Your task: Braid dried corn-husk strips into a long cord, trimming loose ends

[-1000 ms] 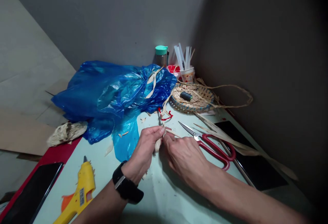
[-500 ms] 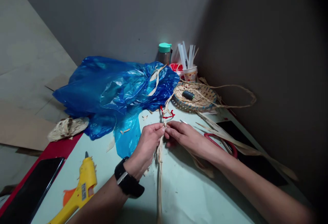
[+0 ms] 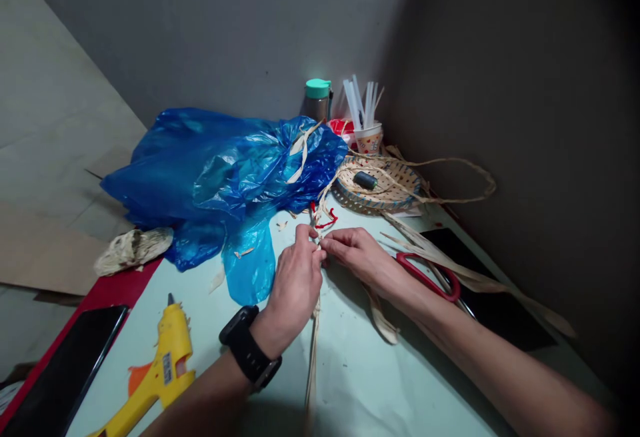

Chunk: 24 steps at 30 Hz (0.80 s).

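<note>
A pale cord of twisted dry plant fibre runs down the table toward me, and both my hands pinch it near its middle. My left hand, with a black watch at the wrist, has its fingers closed on the cord, its back turned up. Thumb and fingertips of my right hand press the cord from the other side, touching the left fingers. Just beyond them a red tie lies by the cord. A loose dry strip hangs below my right hand. The exact grip point is hidden by the fingers.
A yellow glue gun lies at the left, near a black phone. Behind are a blue plastic bag, a bottle, a cup of glue sticks and a woven basket with a thread spool. Red-handled scissors lie right.
My left hand has rolled over so its back faces up more, covering more of the cord. My right hand stays pinched at the cord. The view has shifted slightly.
</note>
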{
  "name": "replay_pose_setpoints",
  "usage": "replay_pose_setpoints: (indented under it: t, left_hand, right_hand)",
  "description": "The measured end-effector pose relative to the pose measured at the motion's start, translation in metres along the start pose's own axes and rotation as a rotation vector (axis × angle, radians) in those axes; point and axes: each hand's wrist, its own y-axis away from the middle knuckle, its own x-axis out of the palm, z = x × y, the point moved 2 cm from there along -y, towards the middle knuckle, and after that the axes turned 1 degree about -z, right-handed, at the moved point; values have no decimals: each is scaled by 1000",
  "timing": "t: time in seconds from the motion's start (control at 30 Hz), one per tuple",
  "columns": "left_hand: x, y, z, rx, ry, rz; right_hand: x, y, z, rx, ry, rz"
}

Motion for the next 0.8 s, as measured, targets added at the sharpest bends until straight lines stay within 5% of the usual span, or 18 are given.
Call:
replay_pose_setpoints:
  t: [0.13,0.27,0.47,0.6,0.7,0.8]
  left_hand:
    - [-7,0,-2,20,-52,-3]
    - [-12,7,-2,72,-182,-127]
    - [15,30,-14,413,-586,-173]
    - [25,33,-18,514,-654,-151]
    - [14,26,-18,467,-482,-119]
    - [-5,13,-10,214,-149,-219]
  right_hand:
    - [-3,2,4,41,-1,-53]
    - [-4,5,3,62,-16,-73]
    - [2,7,2,93,-389,2]
    - [1,8,0,171,-621,41]
    - [-3,8,1,138,-641,26]
    - [-3,9,4,129,-549,-12]
